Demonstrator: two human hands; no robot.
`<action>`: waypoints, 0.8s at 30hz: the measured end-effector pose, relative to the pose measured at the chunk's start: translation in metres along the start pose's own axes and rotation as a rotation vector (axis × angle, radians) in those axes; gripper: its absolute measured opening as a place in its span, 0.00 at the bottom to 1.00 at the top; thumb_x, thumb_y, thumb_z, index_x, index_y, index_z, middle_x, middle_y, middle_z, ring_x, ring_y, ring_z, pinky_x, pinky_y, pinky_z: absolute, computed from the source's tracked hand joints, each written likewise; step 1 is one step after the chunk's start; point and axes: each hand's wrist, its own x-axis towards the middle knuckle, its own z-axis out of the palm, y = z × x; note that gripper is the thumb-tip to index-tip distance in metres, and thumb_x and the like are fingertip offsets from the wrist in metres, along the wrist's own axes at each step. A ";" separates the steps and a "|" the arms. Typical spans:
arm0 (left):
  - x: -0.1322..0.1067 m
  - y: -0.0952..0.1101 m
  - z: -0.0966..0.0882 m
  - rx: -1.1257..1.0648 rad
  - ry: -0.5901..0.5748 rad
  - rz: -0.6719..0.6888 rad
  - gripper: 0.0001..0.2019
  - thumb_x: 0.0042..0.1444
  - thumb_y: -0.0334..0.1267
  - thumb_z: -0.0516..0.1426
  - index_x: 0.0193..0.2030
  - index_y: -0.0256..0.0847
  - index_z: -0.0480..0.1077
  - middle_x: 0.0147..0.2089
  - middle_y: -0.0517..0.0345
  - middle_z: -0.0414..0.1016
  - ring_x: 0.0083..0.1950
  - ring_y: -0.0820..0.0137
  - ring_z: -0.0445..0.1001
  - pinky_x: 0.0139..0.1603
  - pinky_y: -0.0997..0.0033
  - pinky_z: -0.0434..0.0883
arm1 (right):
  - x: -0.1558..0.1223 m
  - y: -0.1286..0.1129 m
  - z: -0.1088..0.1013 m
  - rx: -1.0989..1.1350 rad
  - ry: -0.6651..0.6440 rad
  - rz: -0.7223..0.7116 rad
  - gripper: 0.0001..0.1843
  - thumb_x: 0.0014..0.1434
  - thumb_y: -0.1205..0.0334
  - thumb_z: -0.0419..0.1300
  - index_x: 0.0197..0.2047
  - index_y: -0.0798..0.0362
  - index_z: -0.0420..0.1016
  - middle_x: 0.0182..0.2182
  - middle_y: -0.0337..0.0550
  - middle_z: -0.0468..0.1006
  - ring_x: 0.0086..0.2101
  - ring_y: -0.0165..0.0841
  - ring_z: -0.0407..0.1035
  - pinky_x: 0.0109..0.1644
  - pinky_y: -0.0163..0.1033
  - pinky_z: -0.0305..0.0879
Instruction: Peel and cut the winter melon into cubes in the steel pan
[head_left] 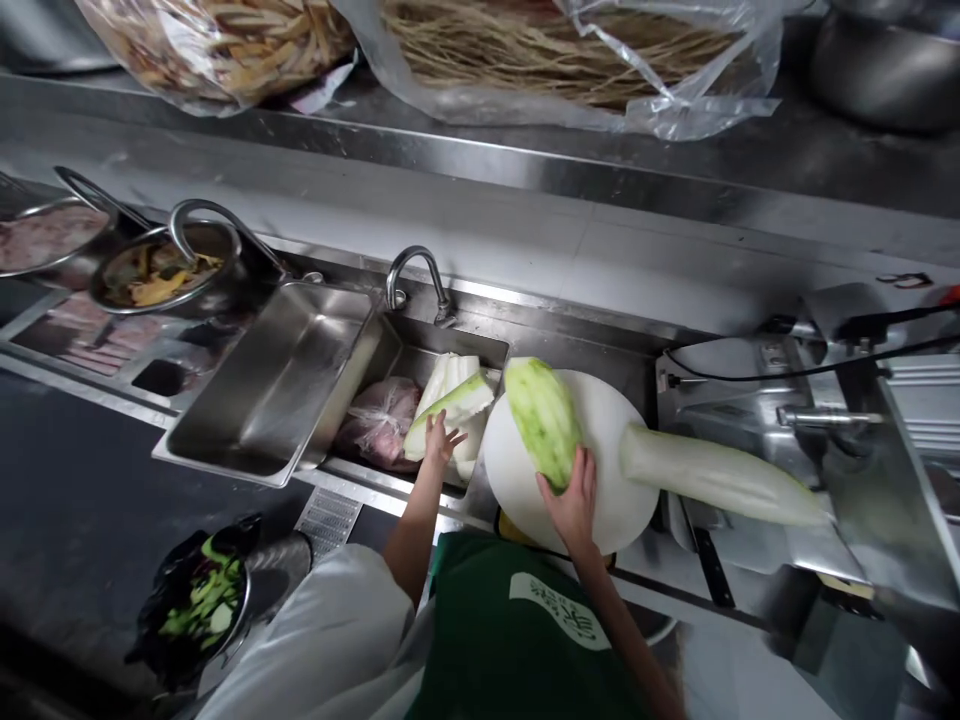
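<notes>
Steel counter (pixel 592 345), kitchen, tiled wall behind, wall shelf (pixel 487 155) above. On shelf: clear bag w/ brown strips (pixel 240 60), 2nd bag w/ thin tan strands (pixel 555 50), both cropped at top; pot (pixel 892 70), upper R, also cut off.

Item 1: peeled green gourd (pixel 541 410), qty 1, on L part of round white board (pixel 622 500). Long axis runs away from person, far end leaning slightly L; near end covered by R hand (pixel 576 495), thumb one side, fingers the other, part-curled, w/ hold of it. Underside hidden.

Item 2: long white gourd (pixel 720 475), lying approx. crosswise, L end over board edge, R end pointing R & slightly toward person.

Item 3: pale gourd pcs. (pixel 450 405), in sink (pixel 465 345), overlapping, lower ones partly hidden. L hand (pixel 442 440) over them, fingers spread, grasping nothing visible; contact can't be told.

Also in sink: tied clear bag (pixel 381 420), pinkish contents, poss. meat, hard to make out thru plastic. Adj.: faucet (pixel 442 300) behind; empty steel pan (pixel 259 390) to L.
</notes>
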 end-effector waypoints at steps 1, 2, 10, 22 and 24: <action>-0.005 -0.001 0.011 -0.025 0.031 -0.065 0.24 0.63 0.50 0.59 0.63 0.47 0.63 0.69 0.40 0.63 0.59 0.54 0.77 0.55 0.49 0.79 | 0.002 -0.001 0.008 -0.079 -0.014 -0.042 0.48 0.65 0.40 0.59 0.78 0.55 0.51 0.75 0.65 0.51 0.72 0.60 0.45 0.73 0.68 0.47; -0.012 -0.004 0.022 0.006 0.014 -0.041 0.24 0.65 0.51 0.58 0.64 0.46 0.64 0.71 0.39 0.62 0.63 0.52 0.74 0.59 0.50 0.77 | 0.004 -0.003 0.016 -0.149 -0.040 -0.083 0.44 0.66 0.43 0.58 0.77 0.56 0.53 0.75 0.65 0.51 0.73 0.61 0.43 0.73 0.69 0.45; -0.068 -0.063 0.097 0.603 -0.186 0.545 0.40 0.52 0.50 0.70 0.70 0.42 0.64 0.78 0.38 0.45 0.81 0.46 0.44 0.79 0.47 0.47 | 0.023 -0.024 0.042 -0.453 -0.278 -0.108 0.45 0.63 0.62 0.62 0.79 0.54 0.50 0.78 0.62 0.42 0.75 0.59 0.32 0.75 0.66 0.36; -0.007 -0.029 0.107 0.393 -0.027 0.354 0.47 0.61 0.44 0.67 0.79 0.41 0.45 0.63 0.36 0.74 0.60 0.59 0.78 0.62 0.59 0.74 | -0.001 0.042 0.008 -0.173 -0.167 -0.087 0.41 0.67 0.54 0.55 0.79 0.53 0.48 0.74 0.62 0.49 0.72 0.53 0.49 0.70 0.57 0.60; 0.004 -0.016 0.103 0.279 -0.071 0.234 0.45 0.61 0.45 0.67 0.77 0.40 0.49 0.58 0.40 0.79 0.51 0.63 0.82 0.55 0.63 0.78 | 0.003 0.046 0.007 -0.248 -0.209 -0.166 0.44 0.67 0.52 0.57 0.79 0.52 0.45 0.75 0.64 0.44 0.73 0.60 0.43 0.70 0.62 0.56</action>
